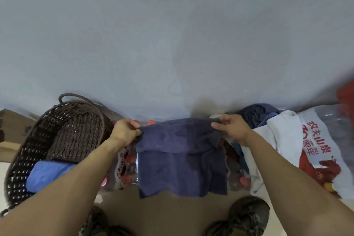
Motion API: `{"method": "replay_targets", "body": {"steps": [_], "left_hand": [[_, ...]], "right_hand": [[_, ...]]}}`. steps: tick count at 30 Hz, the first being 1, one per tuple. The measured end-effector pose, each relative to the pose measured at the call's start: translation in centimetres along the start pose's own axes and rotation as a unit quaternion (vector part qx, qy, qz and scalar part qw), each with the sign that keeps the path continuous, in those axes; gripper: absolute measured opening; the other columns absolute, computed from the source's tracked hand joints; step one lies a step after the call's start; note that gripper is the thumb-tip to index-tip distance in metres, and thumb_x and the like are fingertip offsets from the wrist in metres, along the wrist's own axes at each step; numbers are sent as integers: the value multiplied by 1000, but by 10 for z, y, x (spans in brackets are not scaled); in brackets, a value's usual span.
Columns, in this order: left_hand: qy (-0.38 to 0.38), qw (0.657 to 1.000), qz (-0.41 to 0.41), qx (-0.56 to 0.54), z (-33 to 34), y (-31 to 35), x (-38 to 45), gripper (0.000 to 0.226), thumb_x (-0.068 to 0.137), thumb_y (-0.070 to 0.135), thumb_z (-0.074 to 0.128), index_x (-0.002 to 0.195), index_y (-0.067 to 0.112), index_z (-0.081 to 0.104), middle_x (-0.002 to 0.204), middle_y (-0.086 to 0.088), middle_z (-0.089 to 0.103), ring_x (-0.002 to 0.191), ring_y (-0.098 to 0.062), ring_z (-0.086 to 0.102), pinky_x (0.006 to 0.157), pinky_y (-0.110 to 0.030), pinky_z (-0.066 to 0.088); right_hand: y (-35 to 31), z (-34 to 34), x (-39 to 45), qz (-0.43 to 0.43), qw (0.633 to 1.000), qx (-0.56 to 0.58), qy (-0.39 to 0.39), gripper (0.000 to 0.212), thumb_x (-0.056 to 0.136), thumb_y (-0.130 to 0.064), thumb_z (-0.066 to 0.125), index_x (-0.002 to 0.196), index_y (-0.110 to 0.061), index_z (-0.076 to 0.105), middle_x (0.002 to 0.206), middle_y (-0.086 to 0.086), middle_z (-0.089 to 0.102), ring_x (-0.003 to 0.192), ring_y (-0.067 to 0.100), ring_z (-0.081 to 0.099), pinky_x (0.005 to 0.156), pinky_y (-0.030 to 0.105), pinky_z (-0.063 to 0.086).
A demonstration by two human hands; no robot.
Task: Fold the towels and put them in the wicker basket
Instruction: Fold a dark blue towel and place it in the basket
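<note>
Hanging between the two hands, a navy towel (pixel 182 159) is held up in front of the person; its top edge is stretched nearly straight from the left hand (pixel 125 131) to the right hand (pixel 230 127). The left corner is pinched between thumb and curled fingers (pixel 134 123); the right corner is pinched likewise, thumb on the near side. The top edge appears doubled, with a fold line seen a little below the fingers; the lower hem hangs free and uneven, above the floor and a pair of shoes (pixel 247 216). Left of the left fingers, a dark wicker basket (pixel 63 132) stands with its mouth open; a blue folded towel (pixel 47 174) lies in its near end. Right of the right fingers, a heap of cloths (pixel 268 122) is seen, dark and pale blue; beyond the fingers, a plain grey wall (pixel 172 34) is noted. Behind the hanging towel, packs of red-capped bottles (pixel 237 170) are partly hidden.
</note>
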State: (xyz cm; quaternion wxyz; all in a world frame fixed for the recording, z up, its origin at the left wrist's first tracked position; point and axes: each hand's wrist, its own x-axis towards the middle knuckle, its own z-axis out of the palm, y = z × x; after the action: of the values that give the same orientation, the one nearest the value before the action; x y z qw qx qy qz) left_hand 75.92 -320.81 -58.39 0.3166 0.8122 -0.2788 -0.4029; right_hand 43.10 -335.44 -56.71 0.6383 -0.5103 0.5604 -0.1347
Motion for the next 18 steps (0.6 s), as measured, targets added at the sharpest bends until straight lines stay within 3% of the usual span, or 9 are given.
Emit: {"method": "replay_targets", "body": {"steps": [2,4,7,9,12,13,15,17,18], "left_hand": [[-31,993,-68,-86,-1,1,-2,24,80,-11,71,79,8,57,63,-10,58,37,-10,53,37,-17,44],[-63,979,-107,-164,-2,2,-1,19,80,-2,75,76,10,60,58,-5,63,40,-10,57,39,-18,46],[-49,964,-117,-234,9,1,1,24,81,13,78,67,14,59,60,-1,66,46,-10,61,43,-20,48],[-1,965,-115,-237,23,-2,4,27,84,15,76,65,16,57,61,0,63,53,-12,59,47,-23,48],[57,974,-103,-193,36,-7,11,30,86,10,74,64,17,54,71,-3,58,73,-19,53,68,-32,50],[67,973,-103,-194,37,-8,14,28,85,8,74,65,16,55,71,-3,58,73,-19,53,67,-29,50],[68,970,-109,-207,37,-7,18,24,83,4,75,69,15,59,71,-2,61,70,-18,56,62,-25,53],[53,973,-104,-201,36,-4,22,21,81,2,77,72,13,61,75,-5,63,75,-22,59,74,-32,55],[44,974,-102,-197,35,-3,23,20,79,1,78,73,12,62,77,-7,63,76,-23,60,78,-35,55]], "right_hand": [[1,-1,-5,12,999,36,12,18,81,-6,77,95,2,69,83,13,74,70,23,73,58,30,57],[4,0,-7,14,998,55,30,11,80,-8,79,81,-4,69,73,8,74,63,19,71,53,28,56],[4,4,-6,10,998,15,54,22,87,-19,74,68,-9,68,59,-1,68,52,11,64,46,22,49],[5,5,-4,18,997,-39,57,25,93,-24,67,73,-8,70,61,-1,66,56,12,61,46,23,49],[8,2,4,35,994,-67,78,23,96,-23,62,92,-3,72,83,13,69,77,26,65,56,33,55],[9,3,8,29,991,-94,94,24,96,-23,62,94,-1,73,87,15,69,80,29,65,59,33,54],[11,5,14,1,965,-218,143,30,95,-27,63,85,0,72,82,14,69,78,28,63,65,31,48],[10,9,19,-3,921,-334,200,36,93,-32,65,72,-2,67,75,17,65,74,31,62,66,31,42],[7,14,19,8,897,-383,219,35,92,-33,64,77,-2,67,81,19,66,78,34,64,66,31,42]]}}
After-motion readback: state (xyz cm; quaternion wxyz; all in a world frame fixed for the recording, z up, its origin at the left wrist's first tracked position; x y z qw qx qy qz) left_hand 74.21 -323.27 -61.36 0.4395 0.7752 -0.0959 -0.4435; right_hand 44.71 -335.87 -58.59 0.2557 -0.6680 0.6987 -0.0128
